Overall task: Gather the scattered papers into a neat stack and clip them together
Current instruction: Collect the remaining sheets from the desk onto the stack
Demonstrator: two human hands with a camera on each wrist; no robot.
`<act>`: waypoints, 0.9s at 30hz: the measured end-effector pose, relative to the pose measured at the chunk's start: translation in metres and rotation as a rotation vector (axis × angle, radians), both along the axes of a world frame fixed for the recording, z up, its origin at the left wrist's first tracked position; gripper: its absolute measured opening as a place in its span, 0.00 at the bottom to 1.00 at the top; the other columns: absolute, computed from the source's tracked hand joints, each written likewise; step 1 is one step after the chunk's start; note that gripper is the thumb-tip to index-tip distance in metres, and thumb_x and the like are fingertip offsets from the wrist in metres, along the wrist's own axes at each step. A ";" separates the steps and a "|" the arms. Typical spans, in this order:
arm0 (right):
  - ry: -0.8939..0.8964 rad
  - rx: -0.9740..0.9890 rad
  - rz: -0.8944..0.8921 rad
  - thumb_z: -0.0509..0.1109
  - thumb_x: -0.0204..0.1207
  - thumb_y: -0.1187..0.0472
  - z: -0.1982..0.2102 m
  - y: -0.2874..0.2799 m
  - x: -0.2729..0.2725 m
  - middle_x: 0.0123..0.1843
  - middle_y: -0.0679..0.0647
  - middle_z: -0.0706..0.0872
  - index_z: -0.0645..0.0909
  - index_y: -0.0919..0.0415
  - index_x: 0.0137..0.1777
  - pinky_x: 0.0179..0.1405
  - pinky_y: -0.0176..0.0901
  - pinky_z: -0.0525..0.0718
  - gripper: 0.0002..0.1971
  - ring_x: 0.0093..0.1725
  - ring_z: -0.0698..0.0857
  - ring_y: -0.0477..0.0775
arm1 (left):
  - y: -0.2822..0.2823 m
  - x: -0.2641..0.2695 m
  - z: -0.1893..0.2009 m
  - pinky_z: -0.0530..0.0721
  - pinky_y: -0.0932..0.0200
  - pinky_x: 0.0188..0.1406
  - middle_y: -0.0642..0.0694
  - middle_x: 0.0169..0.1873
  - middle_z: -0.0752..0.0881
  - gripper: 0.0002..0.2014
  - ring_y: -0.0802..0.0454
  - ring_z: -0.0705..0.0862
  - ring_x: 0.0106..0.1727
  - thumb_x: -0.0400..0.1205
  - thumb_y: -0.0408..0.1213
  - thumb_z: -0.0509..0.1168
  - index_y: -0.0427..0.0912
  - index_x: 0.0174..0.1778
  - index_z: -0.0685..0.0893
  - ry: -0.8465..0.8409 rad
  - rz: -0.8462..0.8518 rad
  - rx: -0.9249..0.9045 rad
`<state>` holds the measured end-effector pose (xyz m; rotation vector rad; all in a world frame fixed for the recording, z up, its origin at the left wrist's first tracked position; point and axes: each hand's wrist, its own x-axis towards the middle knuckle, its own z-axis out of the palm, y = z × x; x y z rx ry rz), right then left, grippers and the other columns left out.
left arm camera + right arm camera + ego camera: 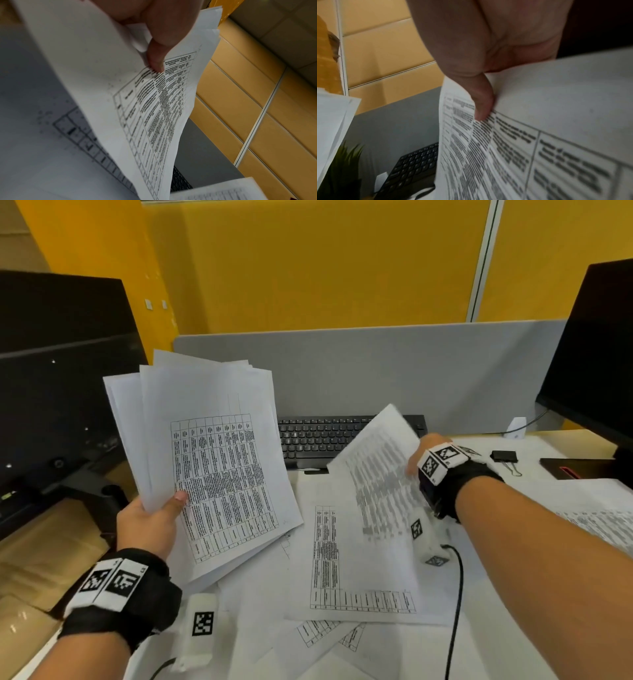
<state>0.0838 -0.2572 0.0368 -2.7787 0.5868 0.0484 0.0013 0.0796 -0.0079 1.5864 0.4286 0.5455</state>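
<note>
The left hand (150, 522) grips a fanned bundle of papers (209, 460) at its lower left corner, thumb pressed on the top sheet, and holds it upright above the desk (548, 446). The sheets are thin, white and rectangular, with uneven edges; the top one carries a printed black grid table (text too small to read). The right hand (428, 453) pinches a single sheet (380, 474) near its right edge, thumb on the printed face; this sheet curves upward off the desk and its print is blurred. More loose sheets (342, 563) with the same table layout lie overlapping on the white desk surface. A black binder clip (505, 457) with wire handles rests on the desk beyond the right wrist, apart from all the papers. Both wrists wear black straps bearing square black-and-white coded markers. A black keyboard (318, 436) lies flat against a grey felt divider (376, 371).
</note>
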 end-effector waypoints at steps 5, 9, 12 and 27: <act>0.313 -0.072 0.114 0.74 0.67 0.48 -0.047 0.018 -0.011 0.65 0.60 0.82 0.77 0.58 0.67 0.66 0.67 0.77 0.29 0.64 0.81 0.65 | -0.006 -0.003 0.001 0.73 0.44 0.59 0.37 0.61 0.82 0.20 0.37 0.78 0.62 0.80 0.34 0.65 0.37 0.68 0.76 -0.006 -0.004 0.007; 0.318 0.017 0.163 0.69 0.68 0.56 -0.071 0.027 -0.020 0.62 0.59 0.83 0.81 0.57 0.55 0.61 0.54 0.80 0.15 0.60 0.82 0.64 | 0.004 -0.001 -0.003 0.73 0.45 0.63 0.42 0.56 0.82 0.20 0.42 0.79 0.61 0.78 0.35 0.67 0.36 0.67 0.78 -0.020 0.034 0.039; 0.262 0.115 0.081 0.69 0.70 0.62 -0.065 0.023 -0.026 0.64 0.60 0.80 0.83 0.57 0.48 0.59 0.55 0.78 0.07 0.64 0.80 0.63 | 0.011 -0.001 -0.004 0.74 0.50 0.61 0.40 0.57 0.83 0.20 0.41 0.81 0.59 0.78 0.33 0.68 0.33 0.65 0.78 -0.036 0.060 0.040; -0.506 0.325 0.219 0.72 0.74 0.67 0.049 0.006 -0.021 0.60 0.59 0.83 0.71 0.55 0.71 0.45 0.44 0.76 0.26 0.50 0.81 0.59 | 0.006 0.014 -0.012 0.74 0.49 0.57 0.37 0.59 0.83 0.19 0.41 0.80 0.58 0.78 0.33 0.67 0.35 0.66 0.78 -0.046 0.048 0.021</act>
